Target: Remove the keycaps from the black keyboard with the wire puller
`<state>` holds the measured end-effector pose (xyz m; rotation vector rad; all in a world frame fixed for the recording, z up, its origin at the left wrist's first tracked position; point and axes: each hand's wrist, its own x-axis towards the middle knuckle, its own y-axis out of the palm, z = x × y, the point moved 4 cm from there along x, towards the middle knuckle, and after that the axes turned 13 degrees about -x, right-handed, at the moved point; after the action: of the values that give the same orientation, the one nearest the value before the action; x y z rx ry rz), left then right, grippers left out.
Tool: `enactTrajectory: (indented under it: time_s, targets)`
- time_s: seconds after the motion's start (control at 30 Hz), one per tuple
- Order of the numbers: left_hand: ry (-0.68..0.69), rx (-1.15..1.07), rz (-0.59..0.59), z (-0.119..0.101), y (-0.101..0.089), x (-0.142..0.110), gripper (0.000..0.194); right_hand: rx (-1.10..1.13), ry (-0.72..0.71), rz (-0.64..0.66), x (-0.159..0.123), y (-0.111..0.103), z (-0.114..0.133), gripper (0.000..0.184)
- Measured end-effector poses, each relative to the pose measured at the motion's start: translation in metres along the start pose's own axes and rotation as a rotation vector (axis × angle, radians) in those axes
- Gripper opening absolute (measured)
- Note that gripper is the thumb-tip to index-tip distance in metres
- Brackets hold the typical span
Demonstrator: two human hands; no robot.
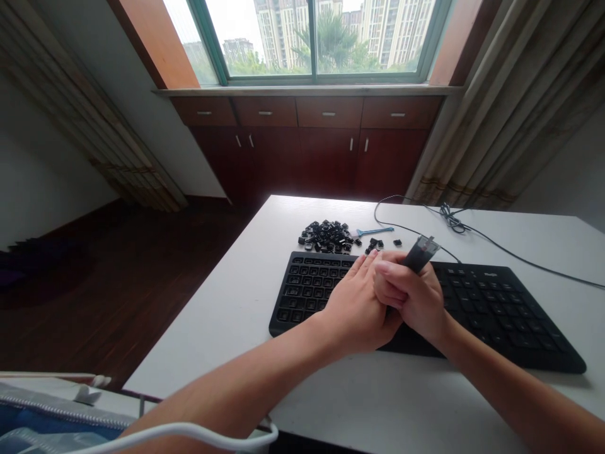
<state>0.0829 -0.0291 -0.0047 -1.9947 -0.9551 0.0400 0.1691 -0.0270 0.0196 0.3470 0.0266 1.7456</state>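
A black keyboard (496,309) lies across the white table, its left part stripped to bare key sockets while keycaps sit on the right part. My left hand (362,302) rests over the middle of the keyboard, fingers stretched out and pointing away. Beside and partly over it, my right hand (416,293) is closed round a dark flat-handled tool (420,253) with a greyish, see-through end pointing up. Its lower end is hidden by my hands, so I cannot tell its exact kind. Loose black keycaps (326,236) are heaped behind the keyboard.
A small blue-handled brush (375,231) lies by the heap, with a few stray keycaps (373,244) near it. The keyboard's cable (515,236) runs over the white table (227,284), bundled at the back. A white cord (189,430) crosses near my left forearm.
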Motion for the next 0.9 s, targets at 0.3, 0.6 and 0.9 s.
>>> enactTrajectory:
  time_s: [0.3,0.6,0.9]
  targets:
    - [0.042,0.069,0.055,0.001,0.005,-0.002,0.060,-0.079,-0.143,-0.116,-0.012,-0.003,0.002,0.043]
    - [0.051,0.089,0.069,0.003,0.008,-0.003,0.059,-0.048,-0.166,-0.128,-0.016,-0.003,0.004,0.044]
    - [-0.049,0.018,0.013,0.004,0.000,0.001,0.062,0.080,-0.168,-0.336,0.000,-0.010,0.039,0.045]
